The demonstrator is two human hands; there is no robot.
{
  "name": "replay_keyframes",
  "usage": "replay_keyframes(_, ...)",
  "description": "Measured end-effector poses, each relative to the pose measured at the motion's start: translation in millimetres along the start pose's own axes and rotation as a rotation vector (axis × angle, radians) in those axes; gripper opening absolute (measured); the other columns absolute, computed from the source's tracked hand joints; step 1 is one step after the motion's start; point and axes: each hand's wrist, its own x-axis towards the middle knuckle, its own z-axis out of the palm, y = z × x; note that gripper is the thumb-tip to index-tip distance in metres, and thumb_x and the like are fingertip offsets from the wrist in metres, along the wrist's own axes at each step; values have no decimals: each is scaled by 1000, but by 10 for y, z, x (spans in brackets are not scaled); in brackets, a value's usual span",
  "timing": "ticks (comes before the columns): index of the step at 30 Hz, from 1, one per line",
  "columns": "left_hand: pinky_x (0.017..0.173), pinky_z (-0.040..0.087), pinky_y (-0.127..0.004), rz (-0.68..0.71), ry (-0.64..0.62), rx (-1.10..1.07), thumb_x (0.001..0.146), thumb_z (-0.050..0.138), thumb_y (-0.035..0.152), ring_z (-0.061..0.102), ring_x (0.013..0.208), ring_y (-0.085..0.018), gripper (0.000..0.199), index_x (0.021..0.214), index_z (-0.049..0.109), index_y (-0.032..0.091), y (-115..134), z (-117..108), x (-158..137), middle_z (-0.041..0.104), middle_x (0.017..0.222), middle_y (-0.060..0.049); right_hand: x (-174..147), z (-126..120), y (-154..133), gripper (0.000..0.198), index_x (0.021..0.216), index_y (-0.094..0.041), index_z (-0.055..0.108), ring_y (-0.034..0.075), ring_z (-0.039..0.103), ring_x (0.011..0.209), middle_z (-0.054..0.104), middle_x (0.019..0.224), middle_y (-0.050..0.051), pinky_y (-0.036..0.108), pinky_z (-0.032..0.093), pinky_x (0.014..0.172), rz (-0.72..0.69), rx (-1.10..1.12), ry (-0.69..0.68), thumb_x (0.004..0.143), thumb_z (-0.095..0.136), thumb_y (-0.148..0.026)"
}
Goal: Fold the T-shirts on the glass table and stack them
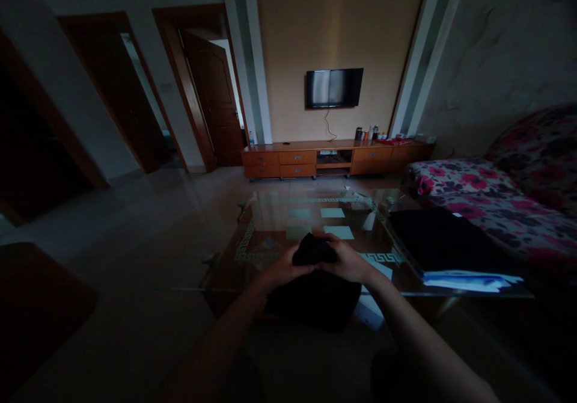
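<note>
Black cloth, perhaps a garment, is bunched between my two hands at the near edge of the glass table. Its lower part hangs down over that edge. From the left side, my left hand grips the gathered top of the cloth. My right hand has its fingers closed over the other side of the same bunch. Dim light hides the folds and the exact kind of cloth. On the right of the tabletop lies a stack of folded dark and white cloth.
A floral-covered sofa stands along the right side. Beyond the table is a low wooden TV cabinet with bottles and small items on it, under a wall-mounted television. A dark brown piece of furniture is at the left.
</note>
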Motion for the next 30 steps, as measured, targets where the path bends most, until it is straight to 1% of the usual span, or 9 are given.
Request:
replay_keyframes(4,107,45,-46,-7,11,59,74,82,47,59,126,-33,76,139,57,18,-21,6,-9,65,134,-14,-7,45,-29,37,113,-18,68,25,67,102,69,115,9,39,52,93,58,43,-56,78,74,-23)
replay_keyframes(7,105,46,-43,-25,-32,100,79,78,50,60,123,-32,71,139,58,17,-24,-8,-27,66,132,-12,-16,50,-17,35,106,-18,63,21,66,89,70,99,5,34,53,81,125,71,-43,75,76,-26)
replay_keyframes(13,96,49,-40,-47,-109,185,84,70,44,65,110,-30,53,129,65,15,-10,-10,-57,72,118,-10,-13,53,24,66,121,-20,54,22,66,99,69,110,5,33,51,86,108,137,25,65,87,-31)
replay_keyframes(18,95,49,-37,71,-146,156,79,78,48,64,112,-29,65,134,62,15,31,22,-32,70,124,-10,0,82,12,59,120,-20,63,23,67,101,72,112,6,34,51,91,77,79,29,66,85,-27)
replay_keyframes(20,91,51,-36,53,-157,142,80,77,51,66,106,-28,60,126,66,13,47,26,-18,72,116,-9,-16,54,32,57,121,-20,65,22,68,99,73,109,5,33,52,88,105,76,-16,68,83,-30)
replay_keyframes(22,87,52,-35,18,-171,137,81,75,54,67,101,-27,56,119,70,13,49,15,-14,74,110,-8,-49,-7,80,52,116,-20,69,21,69,92,74,103,3,31,53,81,208,86,-135,70,82,-38)
replay_keyframes(24,86,52,-35,-16,-168,116,80,76,55,67,101,-28,57,118,70,14,31,-17,-21,74,109,-8,-86,-91,146,51,110,-20,73,21,70,85,75,95,2,28,53,73,347,99,-280,66,85,-43)
replay_keyframes(26,86,53,-36,-60,-136,77,77,79,56,68,102,-29,62,121,69,13,-7,-71,-31,74,112,-10,-117,-174,209,49,104,-21,76,20,70,80,76,90,0,26,52,68,427,105,-362,61,88,-42)
replay_keyframes(30,91,54,-40,-120,-85,-19,68,87,53,68,108,-31,72,124,65,13,-85,-192,-35,73,119,-13,-135,-260,255,33,88,-20,77,16,66,72,73,81,-2,23,49,63,396,183,-360,67,83,-44)
